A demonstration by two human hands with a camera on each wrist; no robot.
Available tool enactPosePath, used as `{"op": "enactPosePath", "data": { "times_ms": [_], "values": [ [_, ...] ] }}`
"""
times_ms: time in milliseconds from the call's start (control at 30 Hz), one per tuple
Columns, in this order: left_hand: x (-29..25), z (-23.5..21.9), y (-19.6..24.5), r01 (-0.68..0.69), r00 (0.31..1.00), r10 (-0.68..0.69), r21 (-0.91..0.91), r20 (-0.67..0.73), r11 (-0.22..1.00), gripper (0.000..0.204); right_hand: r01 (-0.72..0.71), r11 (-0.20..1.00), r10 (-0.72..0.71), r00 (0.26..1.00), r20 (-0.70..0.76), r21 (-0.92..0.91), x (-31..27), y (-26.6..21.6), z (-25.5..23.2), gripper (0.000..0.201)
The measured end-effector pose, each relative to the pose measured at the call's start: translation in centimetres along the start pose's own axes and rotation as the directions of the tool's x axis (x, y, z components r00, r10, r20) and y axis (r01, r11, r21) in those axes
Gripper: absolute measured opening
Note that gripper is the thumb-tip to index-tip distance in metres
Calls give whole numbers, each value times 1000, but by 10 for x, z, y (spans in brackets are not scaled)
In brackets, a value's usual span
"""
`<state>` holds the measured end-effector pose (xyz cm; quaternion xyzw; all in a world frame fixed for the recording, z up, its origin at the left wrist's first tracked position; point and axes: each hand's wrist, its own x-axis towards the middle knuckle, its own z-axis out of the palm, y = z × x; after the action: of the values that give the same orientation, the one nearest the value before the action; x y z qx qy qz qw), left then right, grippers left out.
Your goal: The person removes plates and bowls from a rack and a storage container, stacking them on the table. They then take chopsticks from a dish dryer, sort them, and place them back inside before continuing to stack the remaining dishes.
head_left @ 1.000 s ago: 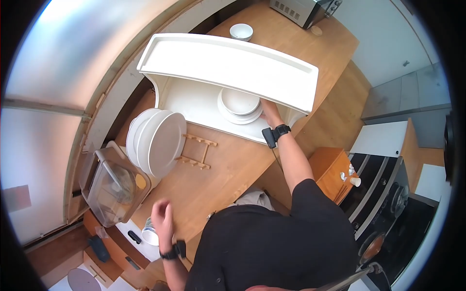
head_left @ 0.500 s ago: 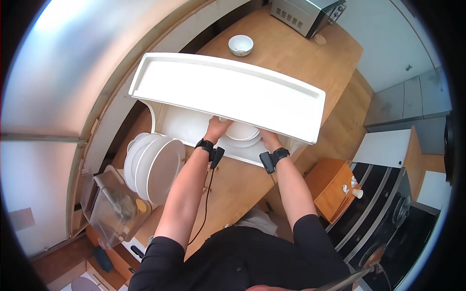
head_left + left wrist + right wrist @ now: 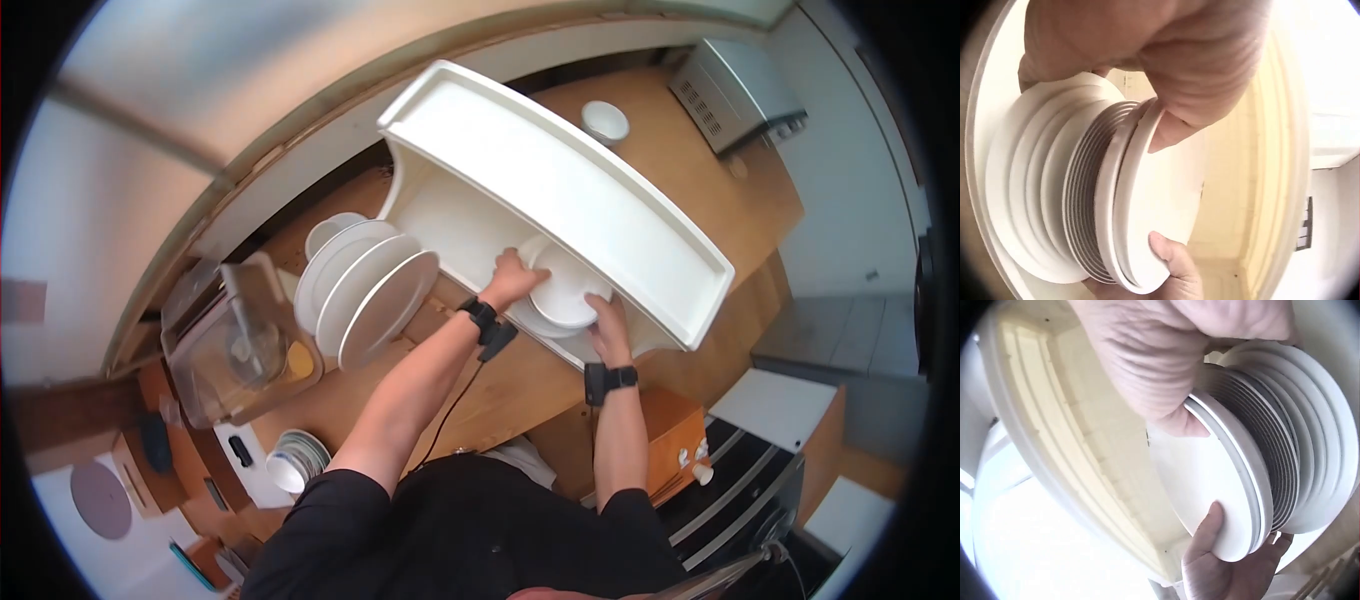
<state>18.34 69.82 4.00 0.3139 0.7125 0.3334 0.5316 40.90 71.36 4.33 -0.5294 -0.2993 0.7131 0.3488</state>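
A stack of white plates (image 3: 566, 290) sits inside a white shelf unit (image 3: 560, 165) on the wooden counter. My left hand (image 3: 513, 277) grips the stack's left side, and my right hand (image 3: 608, 325) holds its right side. In the left wrist view, both thumbs press the face of the top plate (image 3: 1160, 194) near its rim, while the other fingers go round behind the upper plates. Below these come several thin stacked rims (image 3: 1266, 419) and wider plates (image 3: 1329, 437). Part of the stack is hidden under the shelf's upper board in the head view.
Large white plates (image 3: 390, 310) stand on edge left of the shelf unit. A clear plastic bin (image 3: 195, 350) is beyond them, with stacked bowls (image 3: 290, 470) nearer me. Behind the shelf are a white bowl (image 3: 605, 122) and a silver countertop oven (image 3: 725, 95).
My left hand has come from the counter's near left to the stack's left side. The right hand stays at the right side, its thumb now over the top plate. The head view has turned.
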Motion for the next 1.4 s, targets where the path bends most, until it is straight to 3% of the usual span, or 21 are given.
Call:
{"op": "enactPosePath", "data": {
  "times_ms": [167, 300, 400, 467, 533, 600, 700, 800, 867, 967, 1000, 1033, 1167, 1267, 1400],
  "values": [
    [-84, -14, -1, 34, 999, -33, 22, -39, 999, 87, -7, 999, 14, 985, 173, -41, -58, -9, 6, 52],
    [-157, -31, -28, -68, 988, 85, 126, -129, 990, 77, 56, 988, -8, 950, 311, -146, -115, -13, 30, 51],
    [-218, -56, -50, 2, 991, -9, -52, -132, 999, 76, 69, 955, 43, 930, 365, -287, -147, 2, 40, 56],
    [-252, -67, -79, 22, 979, -29, -35, -201, 999, 75, 68, 920, 93, 919, 384, -385, -169, 16, 56, 59],
    [-287, -82, -105, 22, 969, -48, -112, -244, 994, 74, 87, 909, 129, 872, 471, -408, -189, 36, 79, 61],
    [-335, -104, -138, 83, 939, -150, -218, -311, 972, 72, 78, 868, 227, 816, 531, -490, -205, 76, 97, 63],
    [-355, -114, -207, 86, 902, -166, -210, -398, 974, 71, -2, 849, 366, 724, 585, -529, -221, 115, 123, 62],
    [-374, -128, -247, 71, 859, -173, -222, -482, 972, 70, -39, 830, 460, 613, 643, -557, -225, 157, 143, 56],
    [-373, -134, -282, -2, 839, -144, -268, -525, 963, 73, -58, 814, 486, 613, 622, -578, -226, 183, 154, 55],
    [-363, -146, -322, 48, 844, -152, -210, -514, 977, 75, -138, 797, 524, 644, 558, -588, -232, 203, 171, 49],
    [-360, -149, -333, 67, 852, -148, -175, -503, 982, 76, -104, 784, 524, 639, 563, -612, -231, 209, 176, 51],
    [-362, -158, -329, 35, 881, -128, -206, -455, 978, 80, -73, 768, 527, 635, 564, -636, -226, 217, 177, 52],
    [-368, -167, -323, 152, 858, -172, -82, -485, 985, 83, -56, 777, 486, 687, 540, -628, -218, 243, 177, 54],
    [-363, -166, -333, 139, 854, -181, -122, -487, 983, 71, -71, 790, 463, 720, 516, -610, -228, 248, 177, 52],
    [-354, -166, -357, 85, 878, -97, -47, -468, 995, 63, -13, 787, 418, 747, 517, -617, -239, 257, 172, 53]
  ]
}}
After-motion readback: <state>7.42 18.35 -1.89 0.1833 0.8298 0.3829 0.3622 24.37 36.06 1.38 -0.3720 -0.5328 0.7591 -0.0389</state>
